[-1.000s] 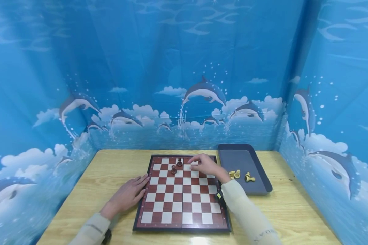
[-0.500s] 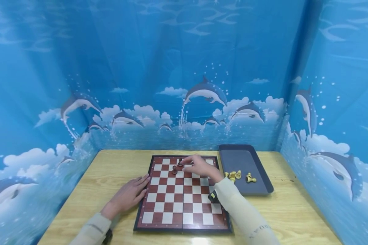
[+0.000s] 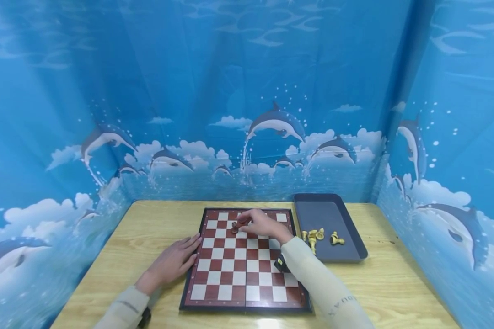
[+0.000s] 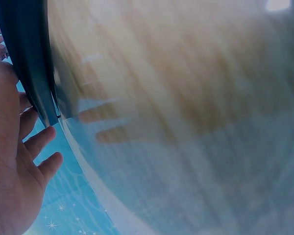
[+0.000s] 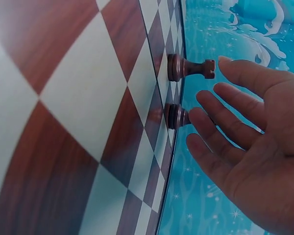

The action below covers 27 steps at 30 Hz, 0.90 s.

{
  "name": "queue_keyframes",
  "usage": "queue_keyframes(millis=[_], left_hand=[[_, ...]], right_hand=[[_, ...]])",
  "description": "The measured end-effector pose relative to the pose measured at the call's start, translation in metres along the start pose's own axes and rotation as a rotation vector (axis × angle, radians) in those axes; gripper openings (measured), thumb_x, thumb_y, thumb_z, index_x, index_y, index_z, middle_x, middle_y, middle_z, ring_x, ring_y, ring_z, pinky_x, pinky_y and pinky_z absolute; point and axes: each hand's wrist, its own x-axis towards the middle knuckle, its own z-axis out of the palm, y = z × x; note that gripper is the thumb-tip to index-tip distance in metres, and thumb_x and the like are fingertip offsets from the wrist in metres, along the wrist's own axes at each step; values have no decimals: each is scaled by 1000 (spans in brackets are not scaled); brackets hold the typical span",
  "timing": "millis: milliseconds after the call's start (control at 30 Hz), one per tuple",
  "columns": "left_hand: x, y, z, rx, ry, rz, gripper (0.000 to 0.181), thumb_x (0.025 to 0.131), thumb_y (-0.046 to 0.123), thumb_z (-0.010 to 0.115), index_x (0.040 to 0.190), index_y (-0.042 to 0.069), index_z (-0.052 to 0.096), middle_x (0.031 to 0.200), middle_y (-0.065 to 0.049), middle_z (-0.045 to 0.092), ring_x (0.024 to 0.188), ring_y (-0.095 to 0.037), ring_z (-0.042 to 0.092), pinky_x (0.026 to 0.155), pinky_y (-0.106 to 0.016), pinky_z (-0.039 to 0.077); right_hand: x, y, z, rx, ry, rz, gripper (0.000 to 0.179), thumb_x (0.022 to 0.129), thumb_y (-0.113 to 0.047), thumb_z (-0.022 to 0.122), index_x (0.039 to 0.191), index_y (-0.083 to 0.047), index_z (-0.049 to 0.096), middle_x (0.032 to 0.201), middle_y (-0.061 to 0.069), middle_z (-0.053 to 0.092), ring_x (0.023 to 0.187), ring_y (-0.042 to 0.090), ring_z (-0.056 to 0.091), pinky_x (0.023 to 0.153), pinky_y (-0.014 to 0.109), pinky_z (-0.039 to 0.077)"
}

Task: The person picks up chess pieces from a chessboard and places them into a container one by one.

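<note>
On the far part of the chessboard stands a dark brown rook. My right hand is over the board just right of it. The right wrist view shows the thumb tip close to the top of the upright rook, with the fingers extended and slightly bent. A second dark chess piece stands beside it, its top partly hidden by my fingers. My left hand rests at the board's left edge, fingers straight and touching the rim. In the left wrist view its fingers lie along the dark board edge.
A grey tray lies at the right of the board. Several yellow chess pieces lie in its near part. The wooden table is enclosed by a blue dolphin-print curtain.
My right hand has moved left across the far rows, from right of the dark pieces to close beside the rook, now covering the second piece. The left hand has stayed in place.
</note>
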Motion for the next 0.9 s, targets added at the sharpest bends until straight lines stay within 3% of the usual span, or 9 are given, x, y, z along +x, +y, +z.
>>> queue_keyframes(millis=[633, 900], left_hand=[[1, 0, 1, 11, -24, -19, 57, 109, 42, 42, 157, 12, 36, 166, -6, 30, 148, -38, 37, 121, -56, 32], [2, 0, 1, 11, -17, -18, 57, 109, 42, 42, 158, 13, 36, 166, -6, 31, 148, -38, 37, 121, -56, 34]], right_hand=[[12, 5, 8, -3, -32, -12, 31, 99, -9, 67, 128, -1, 67, 118, 9, 72, 108, 23, 67, 91, 33, 59], [16, 10, 12, 47, 19, -4, 28, 97, -9, 70, 123, -2, 71, 113, 6, 74, 101, 17, 70, 87, 30, 60]])
